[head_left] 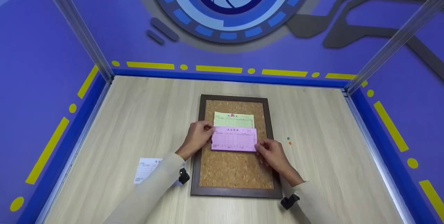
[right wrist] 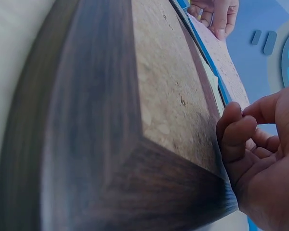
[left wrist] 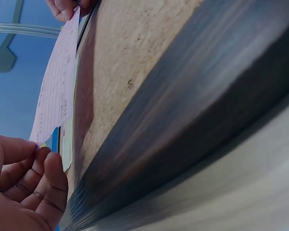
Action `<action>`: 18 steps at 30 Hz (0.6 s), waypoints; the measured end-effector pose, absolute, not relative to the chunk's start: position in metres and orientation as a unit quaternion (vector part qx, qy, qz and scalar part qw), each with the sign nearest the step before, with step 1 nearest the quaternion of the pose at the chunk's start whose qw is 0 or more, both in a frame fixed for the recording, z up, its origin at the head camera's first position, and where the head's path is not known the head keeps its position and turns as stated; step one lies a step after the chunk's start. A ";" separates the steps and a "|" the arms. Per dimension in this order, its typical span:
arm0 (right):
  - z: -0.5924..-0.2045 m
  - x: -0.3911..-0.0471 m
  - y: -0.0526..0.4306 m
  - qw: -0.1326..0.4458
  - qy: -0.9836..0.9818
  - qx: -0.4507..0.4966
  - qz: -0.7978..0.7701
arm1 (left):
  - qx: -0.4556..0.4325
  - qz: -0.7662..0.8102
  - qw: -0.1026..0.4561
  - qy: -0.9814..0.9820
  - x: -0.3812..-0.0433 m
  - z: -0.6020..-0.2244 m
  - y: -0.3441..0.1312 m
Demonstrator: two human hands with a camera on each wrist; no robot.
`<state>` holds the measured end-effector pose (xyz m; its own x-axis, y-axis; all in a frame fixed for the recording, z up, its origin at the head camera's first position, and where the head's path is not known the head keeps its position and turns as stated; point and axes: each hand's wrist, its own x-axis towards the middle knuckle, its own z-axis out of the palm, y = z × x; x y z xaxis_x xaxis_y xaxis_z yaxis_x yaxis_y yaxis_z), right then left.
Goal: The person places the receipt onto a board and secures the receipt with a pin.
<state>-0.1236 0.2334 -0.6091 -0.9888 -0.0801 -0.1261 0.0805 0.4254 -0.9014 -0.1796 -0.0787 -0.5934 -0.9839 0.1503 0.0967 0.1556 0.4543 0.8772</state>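
A pink printed form (head_left: 234, 139) is stretched between both hands above a framed cork board (head_left: 236, 170). My left hand (head_left: 198, 136) pinches its upper left corner between thumb and fingers, as the left wrist view also shows. At the lower right corner, my right hand (head_left: 274, 154) pinches the paper's edge. In the left wrist view the pink form (left wrist: 58, 82) is raised off the cork, casting a shadow. Behind it lies a green form (head_left: 234, 120) on the board, with a red pin (head_left: 232, 115) at its top; its lower part is covered.
A white form (head_left: 147, 170) lies on the wooden table (head_left: 149, 113) left of the board, partly under the left forearm. Right of the board are a green pin (head_left: 288, 138) and an orange pin (head_left: 290, 143). Blue walls (head_left: 215, 57) enclose the table's back and sides.
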 end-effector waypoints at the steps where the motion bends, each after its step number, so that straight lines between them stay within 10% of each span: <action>1: -0.609 -0.123 0.233 0.074 0.845 0.003 -0.530 | -0.092 -0.506 0.005 -0.857 -0.180 -0.594 -0.078; 18: -0.612 -0.120 0.237 0.083 0.865 -0.002 -0.495 | -0.100 -0.432 -0.019 -0.896 -0.180 -0.603 -0.074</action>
<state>-0.1199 0.2374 -0.6120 -0.9862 -0.0860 -0.1413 0.0784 0.5090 -0.8572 -0.1798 -0.0743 -0.6029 -0.9792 0.1957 0.0530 0.1633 0.6065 0.7781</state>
